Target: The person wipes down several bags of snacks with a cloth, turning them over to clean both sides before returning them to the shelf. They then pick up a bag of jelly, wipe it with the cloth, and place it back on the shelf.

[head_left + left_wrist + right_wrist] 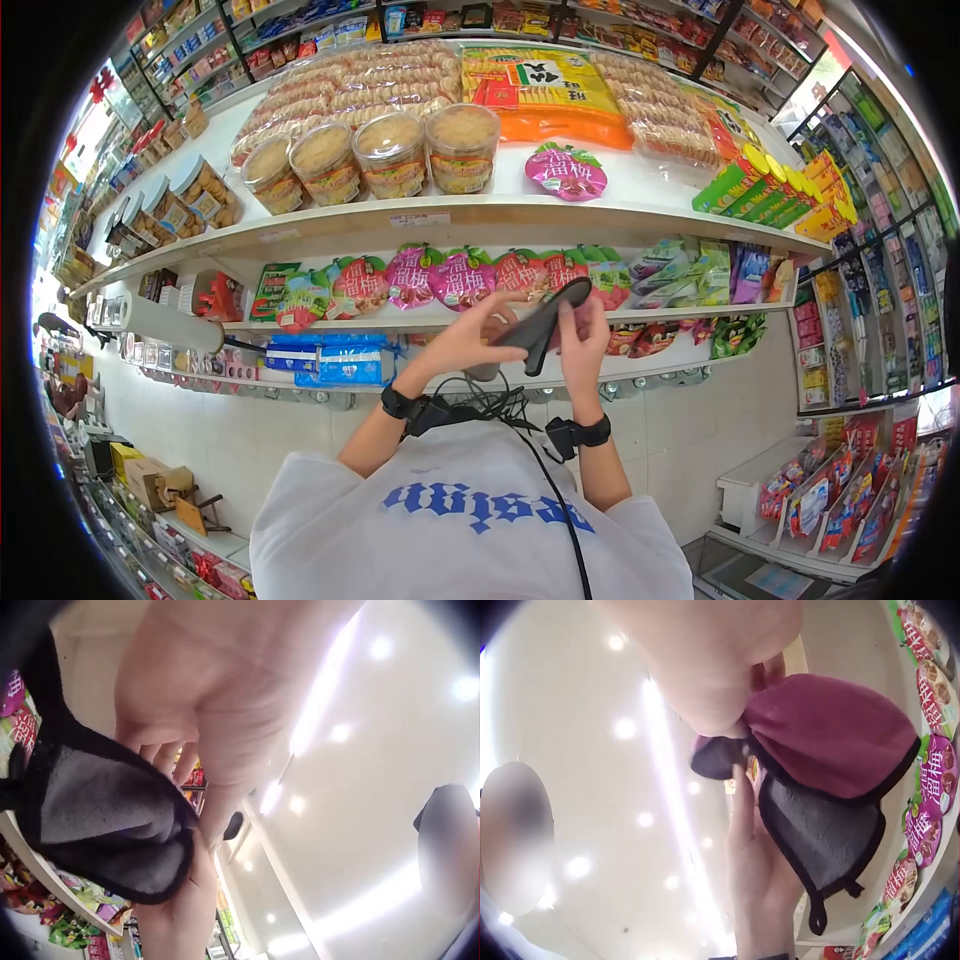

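A cleaning cloth [543, 328], dark grey on one face and maroon [832, 735] on the other, has black edging and a small hanging loop [818, 919]. It is folded and bunched between my two hands in front of the shelves. My right hand [583, 345] pinches it near its upper end between thumb and fingers. From the other side my left hand [468, 342] holds it, thumb along the near side and fingers behind. In the left wrist view the grey face [105, 795] droops beside the thumb. The cloth hides part of the left fingers.
Ahead, the top shelf holds lidded plastic tubs [390, 155], bagged crackers [545, 85] and a pink snack pouch [567, 172]. Several snack pouches [465, 278] line the shelf below, behind my hands. Blue packs [330, 360] lie lower left. Black cables [500, 400] hang at my chest.
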`<move>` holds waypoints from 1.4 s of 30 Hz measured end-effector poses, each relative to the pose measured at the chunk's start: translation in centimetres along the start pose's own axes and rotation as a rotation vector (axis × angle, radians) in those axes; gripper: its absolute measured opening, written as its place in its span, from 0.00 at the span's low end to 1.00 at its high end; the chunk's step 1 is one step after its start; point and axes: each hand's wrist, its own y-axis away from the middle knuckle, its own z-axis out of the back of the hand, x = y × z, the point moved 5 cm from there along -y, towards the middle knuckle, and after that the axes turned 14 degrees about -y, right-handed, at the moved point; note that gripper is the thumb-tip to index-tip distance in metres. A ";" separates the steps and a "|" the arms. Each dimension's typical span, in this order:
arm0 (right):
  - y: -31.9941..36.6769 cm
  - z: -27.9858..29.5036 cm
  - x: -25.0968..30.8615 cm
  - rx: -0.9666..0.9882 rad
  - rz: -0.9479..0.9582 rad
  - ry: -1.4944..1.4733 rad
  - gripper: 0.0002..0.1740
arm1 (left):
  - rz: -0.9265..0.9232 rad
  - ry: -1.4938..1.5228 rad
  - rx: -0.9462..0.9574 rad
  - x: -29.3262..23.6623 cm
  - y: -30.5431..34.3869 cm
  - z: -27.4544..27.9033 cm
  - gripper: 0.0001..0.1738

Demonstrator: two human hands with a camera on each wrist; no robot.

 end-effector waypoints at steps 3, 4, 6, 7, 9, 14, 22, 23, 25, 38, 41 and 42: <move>-1.2 0.8 0.6 -0.076 0.048 -0.223 0.14 | -0.067 -0.091 0.017 1.6 -0.1 0.0 0.34; -1.4 1.1 0.7 -0.118 0.039 -0.259 0.13 | -0.092 -0.122 0.014 1.8 -0.1 0.1 0.31; -1.6 1.5 1.6 -0.198 0.027 -0.332 0.11 | 0.004 -0.052 -0.075 2.0 0.5 0.8 0.21; -1.6 1.2 2.4 -0.168 -0.014 -0.340 0.11 | 0.017 -0.083 -0.132 1.6 0.7 1.4 0.19; -2.1 1.4 1.6 -0.104 0.032 -0.214 0.12 | 0.000 -0.161 -0.238 1.9 0.6 2.5 0.16; -2.5 2.2 0.1 -0.046 0.040 -0.039 0.08 | -0.021 -0.244 -0.165 0.5 0.8 3.4 0.19; -2.5 2.4 0.5 0.034 -0.093 -0.021 0.15 | 0.123 -0.247 -0.198 2.4 1.8 5.0 0.13; -2.4 2.4 -1.1 0.116 -0.143 -0.089 0.16 | 0.115 -0.260 -0.251 2.3 1.6 5.3 0.13; -1.9 2.5 -2.9 0.262 -0.221 0.007 0.13 | 0.106 -0.252 -0.351 2.2 1.4 5.7 0.11; 0.0 -2.1 4.2 0.052 0.260 0.185 0.06 | 0.106 0.057 -0.169 3.1 0.1 3.8 0.09; 1.5 -7.3 4.1 0.467 0.443 0.313 0.12 | 0.099 0.216 -0.125 4.0 -1.1 2.8 0.12; 1.7 -7.7 3.8 0.476 0.430 0.325 0.13 | 0.106 0.217 -0.141 3.9 -1.2 2.9 0.11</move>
